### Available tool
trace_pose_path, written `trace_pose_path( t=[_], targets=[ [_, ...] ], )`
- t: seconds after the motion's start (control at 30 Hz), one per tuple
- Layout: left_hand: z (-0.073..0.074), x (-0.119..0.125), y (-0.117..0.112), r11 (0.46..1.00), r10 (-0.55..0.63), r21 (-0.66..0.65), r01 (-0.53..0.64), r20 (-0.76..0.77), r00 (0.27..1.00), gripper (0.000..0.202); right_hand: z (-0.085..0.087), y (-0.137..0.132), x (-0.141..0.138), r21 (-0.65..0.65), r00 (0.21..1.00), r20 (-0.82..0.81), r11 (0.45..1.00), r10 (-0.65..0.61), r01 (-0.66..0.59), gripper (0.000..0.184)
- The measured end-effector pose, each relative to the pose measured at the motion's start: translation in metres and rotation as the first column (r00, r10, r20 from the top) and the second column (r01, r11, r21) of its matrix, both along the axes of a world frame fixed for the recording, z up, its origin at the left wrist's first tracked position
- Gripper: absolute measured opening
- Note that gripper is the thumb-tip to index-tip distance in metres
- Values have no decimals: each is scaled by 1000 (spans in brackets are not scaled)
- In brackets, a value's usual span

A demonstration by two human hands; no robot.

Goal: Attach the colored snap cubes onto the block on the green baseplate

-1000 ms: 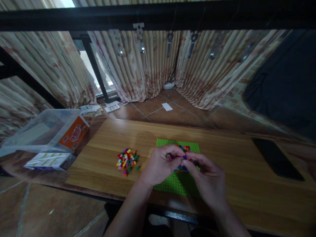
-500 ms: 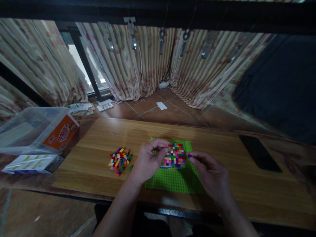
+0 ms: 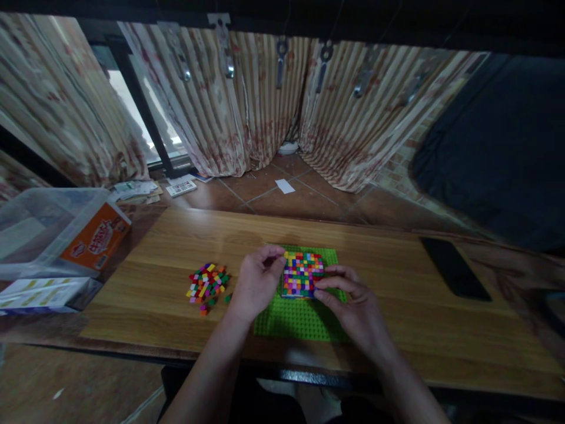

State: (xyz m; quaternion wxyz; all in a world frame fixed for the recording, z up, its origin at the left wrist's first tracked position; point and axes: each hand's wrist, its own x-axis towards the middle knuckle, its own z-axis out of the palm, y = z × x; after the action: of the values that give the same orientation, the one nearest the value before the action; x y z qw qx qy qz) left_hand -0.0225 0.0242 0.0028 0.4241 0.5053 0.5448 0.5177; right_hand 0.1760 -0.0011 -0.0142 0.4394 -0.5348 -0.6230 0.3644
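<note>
A square block of small multicoloured toy bricks (image 3: 302, 275) sits on a green studded baseplate (image 3: 300, 321). My left hand (image 3: 258, 280) is at the block's upper left corner, thumb and forefinger pinched together; whatever lies between the tips is too small to make out. At the lower right edge of the block, my right hand (image 3: 353, 300) has a small purple brick (image 3: 316, 292) at its thumb and fingertip, touching or very near the block. To the left, a loose pile of coloured bricks (image 3: 208, 281) lies on the wooden table (image 3: 154, 306).
A black phone (image 3: 454, 268) lies on the table's right side. At the left stand a clear plastic bin (image 3: 53, 235) with an orange label and a white-and-yellow box (image 3: 46, 294). Metal clips (image 3: 227, 53) hang from a dark bar above. Striped curtains (image 3: 247, 112) hang behind.
My right hand has moved left with the purple brick, from beside the block to its lower right edge. My left hand has drawn back slightly to the block's upper left corner.
</note>
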Motion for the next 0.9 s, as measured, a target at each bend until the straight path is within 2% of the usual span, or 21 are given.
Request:
trace_pose_path(
  t=[0.13,0.23,0.53,0.7,0.9],
  targets=[
    [2,0,-1,999,-8,-35,8,-1,1000,11,0,2,-3,-54,995,-89,998,-34,29,9],
    [2,0,-1,999,-22,-34,22,-2,1000,11,-2,2,-5,-151,976,-215,989,-42,10,15],
    [3,1,-1,997,-48,-61,47,-11,999,12,-5,1,-14,-341,838,-521,940,-162,-30,27],
    [-1,4,-2,996,-43,-86,37,-73,996,17,-8,-1,-14,-355,817,-550,934,-174,-40,28],
    [-2,4,-2,997,-41,-68,37,-56,998,18,-7,0,-14,-298,865,-483,954,-134,-19,28]
  ],
)
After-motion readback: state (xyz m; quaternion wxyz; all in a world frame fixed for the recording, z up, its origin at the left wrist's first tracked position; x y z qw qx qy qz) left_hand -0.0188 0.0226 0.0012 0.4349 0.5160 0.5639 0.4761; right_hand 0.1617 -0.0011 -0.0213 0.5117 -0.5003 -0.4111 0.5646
